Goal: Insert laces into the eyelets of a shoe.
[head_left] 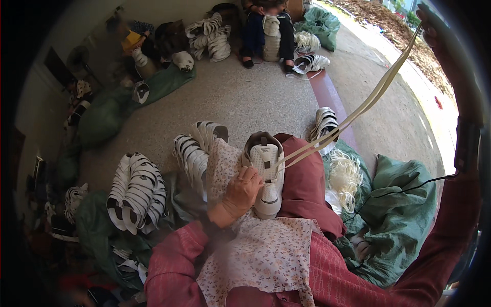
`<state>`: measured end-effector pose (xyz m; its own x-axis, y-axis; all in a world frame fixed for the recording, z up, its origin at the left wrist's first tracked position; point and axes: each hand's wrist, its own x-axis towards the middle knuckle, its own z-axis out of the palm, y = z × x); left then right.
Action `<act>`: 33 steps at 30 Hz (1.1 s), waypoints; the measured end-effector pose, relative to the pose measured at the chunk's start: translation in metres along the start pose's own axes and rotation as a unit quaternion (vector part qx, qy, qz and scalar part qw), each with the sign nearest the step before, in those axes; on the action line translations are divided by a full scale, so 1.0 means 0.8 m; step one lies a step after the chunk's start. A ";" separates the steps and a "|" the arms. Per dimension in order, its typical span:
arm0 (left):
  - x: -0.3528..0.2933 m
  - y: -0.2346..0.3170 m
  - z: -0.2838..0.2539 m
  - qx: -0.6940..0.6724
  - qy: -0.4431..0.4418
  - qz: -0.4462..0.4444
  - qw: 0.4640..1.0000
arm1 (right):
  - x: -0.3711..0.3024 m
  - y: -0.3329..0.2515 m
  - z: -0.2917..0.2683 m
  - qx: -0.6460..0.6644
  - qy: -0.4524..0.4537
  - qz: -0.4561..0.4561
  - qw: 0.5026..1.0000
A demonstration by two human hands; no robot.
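Observation:
A white and grey shoe upper (269,192) lies on my lap, its open collar pointing away from me. My left hand (239,193) is closed at its left edge, fingers pinched against the lacing area. Up at the far right, my right arm is stretched out and my right hand (432,31) is closed on the end of a long cream shoelace (365,105). Two strands of that lace run in a slack curve down to the middle of the upper. What exactly sits between my left fingertips is hidden.
Stacked white uppers (137,189) stand to my left, with more stacks (192,153) by my knees. A bundle of cream laces (345,176) rests on green sacking (404,199) at my right. Other people sit farther off, one with a stack of uppers (271,38) between the legs.

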<state>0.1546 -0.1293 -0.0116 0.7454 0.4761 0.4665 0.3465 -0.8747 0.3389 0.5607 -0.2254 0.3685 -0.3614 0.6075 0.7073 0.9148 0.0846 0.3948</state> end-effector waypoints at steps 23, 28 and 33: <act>0.036 -0.050 -0.015 -0.131 -0.112 0.184 0.968 | 0.036 -0.064 -0.003 0.572 0.071 0.373 0.727; 0.040 -0.054 -0.013 -0.118 -0.116 0.195 0.967 | 0.047 -0.084 -0.005 0.600 0.060 0.383 0.700; 0.046 -0.051 -0.021 -0.131 -0.192 0.150 0.961 | 0.039 -0.058 0.007 0.772 0.002 0.359 0.524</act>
<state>0.1587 -0.0746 0.0053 0.9623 0.0936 0.2554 -0.0337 -0.8907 0.4534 0.5081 -0.2063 0.3689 0.1782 0.9191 0.3515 -0.1315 0.3763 -0.9171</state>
